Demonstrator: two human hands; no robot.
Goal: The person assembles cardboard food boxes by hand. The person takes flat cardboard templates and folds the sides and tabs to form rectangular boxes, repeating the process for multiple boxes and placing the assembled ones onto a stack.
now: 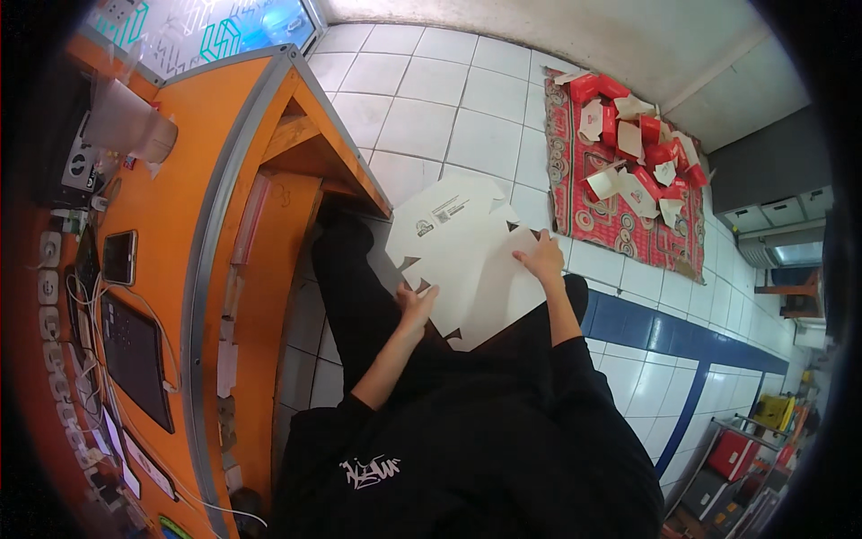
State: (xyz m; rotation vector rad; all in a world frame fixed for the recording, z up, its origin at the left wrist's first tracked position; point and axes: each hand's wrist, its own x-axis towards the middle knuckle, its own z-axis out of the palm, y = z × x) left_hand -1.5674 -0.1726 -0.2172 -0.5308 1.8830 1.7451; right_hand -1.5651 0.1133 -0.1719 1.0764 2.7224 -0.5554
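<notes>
A flat white cardboard box blank (476,269) with cut notches and small dark print near its far left part lies over my lap, tilted across my legs. My left hand (417,307) grips its left edge near the dark notches, thumb on top. On the opposite edge, my right hand (542,259) holds the blank with the thumb on its face and the other fingers mostly hidden at the rim. A crease or slight bend runs through the card between the two hands.
Several folded red and white boxes (628,135) are heaped on a red patterned mat (575,207) at the far right. Left is an orange counter (202,135) with a phone (119,258), a tablet (135,359), cables and a plastic cup (135,121). Shelving (727,467) stands at lower right.
</notes>
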